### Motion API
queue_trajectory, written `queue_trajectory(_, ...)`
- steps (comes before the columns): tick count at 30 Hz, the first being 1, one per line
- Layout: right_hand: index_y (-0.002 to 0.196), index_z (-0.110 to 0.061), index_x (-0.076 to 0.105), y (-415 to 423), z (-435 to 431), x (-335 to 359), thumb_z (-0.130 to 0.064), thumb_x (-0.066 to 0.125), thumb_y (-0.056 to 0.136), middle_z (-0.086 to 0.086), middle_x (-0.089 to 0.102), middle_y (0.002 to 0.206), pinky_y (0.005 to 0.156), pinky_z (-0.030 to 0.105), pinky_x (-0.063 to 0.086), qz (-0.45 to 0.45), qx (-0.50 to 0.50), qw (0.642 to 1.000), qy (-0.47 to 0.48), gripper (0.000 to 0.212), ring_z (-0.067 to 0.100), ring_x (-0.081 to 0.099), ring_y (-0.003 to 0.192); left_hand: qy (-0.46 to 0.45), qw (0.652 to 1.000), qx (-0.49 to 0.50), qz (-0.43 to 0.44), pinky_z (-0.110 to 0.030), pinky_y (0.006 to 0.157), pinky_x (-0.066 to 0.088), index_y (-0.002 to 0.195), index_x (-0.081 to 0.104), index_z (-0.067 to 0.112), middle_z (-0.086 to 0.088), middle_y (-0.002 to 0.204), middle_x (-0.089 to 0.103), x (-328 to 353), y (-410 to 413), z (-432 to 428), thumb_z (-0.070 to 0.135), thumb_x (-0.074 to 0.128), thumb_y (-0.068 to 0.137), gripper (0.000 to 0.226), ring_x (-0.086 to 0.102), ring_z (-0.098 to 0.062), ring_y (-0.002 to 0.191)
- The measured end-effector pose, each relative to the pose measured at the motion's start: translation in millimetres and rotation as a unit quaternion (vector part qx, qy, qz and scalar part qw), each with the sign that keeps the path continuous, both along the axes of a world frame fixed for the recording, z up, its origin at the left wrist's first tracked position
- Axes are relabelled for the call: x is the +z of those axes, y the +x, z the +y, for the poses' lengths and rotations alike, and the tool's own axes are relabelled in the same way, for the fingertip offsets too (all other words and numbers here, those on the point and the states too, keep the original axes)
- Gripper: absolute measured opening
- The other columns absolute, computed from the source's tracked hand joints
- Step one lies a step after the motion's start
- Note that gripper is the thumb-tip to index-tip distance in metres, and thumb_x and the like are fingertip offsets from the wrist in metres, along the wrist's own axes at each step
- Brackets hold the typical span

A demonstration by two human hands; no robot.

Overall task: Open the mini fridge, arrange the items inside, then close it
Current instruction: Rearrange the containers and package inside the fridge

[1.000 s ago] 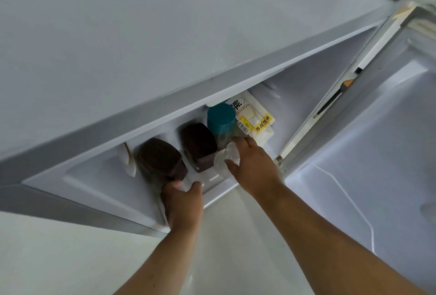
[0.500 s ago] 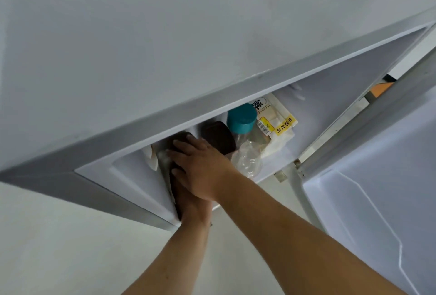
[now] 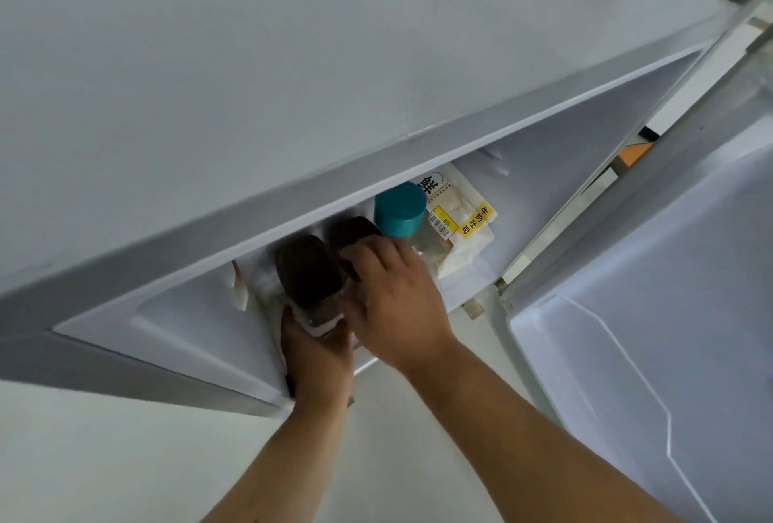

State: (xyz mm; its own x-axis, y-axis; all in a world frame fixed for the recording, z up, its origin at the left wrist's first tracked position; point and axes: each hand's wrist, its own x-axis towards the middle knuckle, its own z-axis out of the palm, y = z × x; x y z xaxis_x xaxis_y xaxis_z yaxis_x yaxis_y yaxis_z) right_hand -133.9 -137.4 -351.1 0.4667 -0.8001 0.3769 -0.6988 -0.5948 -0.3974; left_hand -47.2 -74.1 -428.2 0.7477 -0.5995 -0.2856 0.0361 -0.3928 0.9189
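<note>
View from above an open mini fridge (image 3: 293,75), its door (image 3: 669,313) swung out at the right of the frame. At centre, the left hand (image 3: 320,359) holds a dark-lidded jar (image 3: 309,275) from below, fingers closed round its base. The right hand (image 3: 397,305) rests beside it on a second dark-lidded jar (image 3: 351,231); whether its fingers grip cannot be told. Just right stand a teal-capped bottle (image 3: 399,208) and a bread packet (image 3: 464,217).
</note>
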Motion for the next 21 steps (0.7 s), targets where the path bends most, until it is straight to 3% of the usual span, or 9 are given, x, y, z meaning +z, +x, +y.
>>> queue_trajectory(3, 0.125, -0.02, 0.056, -50.0, -8.5, -6.4, -0.041, 0.063, 0.088, 0.004, 0.061, 0.125, 0.087, 0.041, 0.05, 0.016, -0.14, 0.99, 0.027, 0.044, 0.024, 0.052, 0.108, 0.057, 0.998, -0.018, 0.029, -0.034, 0.086, 0.05, 0.131, 0.052, 0.015, 0.001, 0.127, 0.06, -8.7, -3.1, 8.0, 0.019, 0.078, 0.083, 0.054, 0.064, -0.02, 0.101)
queue_trajectory(6, 0.135, -0.025, 0.048, -72.0, -21.8, -15.4, -0.051, 0.071, 0.084, 0.0, 0.058, 0.131, 0.078, 0.039, 0.054, 0.091, -0.15, 0.976, 0.129, 0.061, 0.025, 0.058, 0.105, 0.105, 0.976, -0.189, -0.035, -0.014, 0.064, 0.041, 0.101, 0.061, 0.027, 0.014, 0.094, 0.069, -10.8, -13.9, 9.4, 0.026, 0.072, 0.084, 0.02, 0.066, -0.012, 0.087)
queue_trajectory(9, 0.142, -0.03, 0.041, -72.9, -30.2, -22.2, -0.051, 0.072, 0.086, -0.001, 0.057, 0.14, 0.079, 0.04, 0.058, 0.148, -0.117, 0.969, 0.161, 0.067, 0.026, 0.065, 0.108, 0.098, 0.912, -0.352, -0.185, -0.013, 0.07, 0.043, 0.105, 0.064, 0.029, 0.015, 0.098, 0.066, 1.0, -28.5, -4.5, 0.041, 0.07, 0.085, 0.024, 0.064, -0.01, 0.093)
queue_trajectory(12, 0.143, -0.031, 0.04, -70.1, -32.0, -22.9, -0.047, 0.072, 0.088, -0.002, 0.057, 0.142, 0.08, 0.041, 0.059, 0.147, -0.11, 0.971, 0.155, 0.066, 0.026, 0.067, 0.109, 0.07, 0.866, -0.398, -0.294, -0.03, 0.087, 0.053, 0.116, 0.064, 0.02, 0.001, 0.114, 0.068, 8.7, -37.0, -26.0, 0.041, 0.073, 0.082, 0.04, 0.066, -0.019, 0.102)
queue_trajectory(14, 0.139, -0.029, 0.044, -76.0, -27.6, -18.0, -0.045, 0.074, 0.086, -0.002, 0.06, 0.135, 0.072, 0.04, 0.059, 0.131, -0.126, 0.976, 0.121, 0.063, 0.025, 0.069, 0.103, 0.074, 0.829, -0.427, -0.353, -0.034, 0.088, 0.055, 0.119, 0.061, 0.015, -0.007, 0.118, 0.066, 13.4, -40.6, -36.9, 0.043, 0.074, 0.082, 0.048, 0.067, -0.024, 0.102)
queue_trajectory(17, 0.132, -0.028, 0.049, -96.2, -13.8, -11.9, -0.04, 0.074, 0.084, -0.002, 0.063, 0.124, 0.058, 0.032, 0.054, 0.101, -0.142, 0.981, 0.079, 0.055, 0.025, 0.069, 0.087, 0.104, 0.803, -0.437, -0.392, -0.037, 0.086, 0.058, 0.125, 0.055, 0.013, -0.01, 0.124, 0.063, 17.7, -46.6, -47.9, 0.049, 0.071, 0.085, 0.056, 0.068, -0.026, 0.105)
queue_trajectory(21, 0.136, -0.027, 0.051, -120.0, -2.3, -15.0, -0.037, 0.071, 0.09, -0.001, 0.06, 0.128, 0.069, 0.034, 0.057, 0.086, -0.167, 0.976, 0.109, 0.051, 0.024, 0.068, 0.087, 0.098, 0.791, -0.449, -0.405, -0.034, 0.091, 0.056, 0.129, 0.049, 0.012, -0.008, 0.132, 0.058, 15.9, -57.6, -52.9, 0.046, 0.069, 0.087, 0.058, 0.064, -0.025, 0.113)
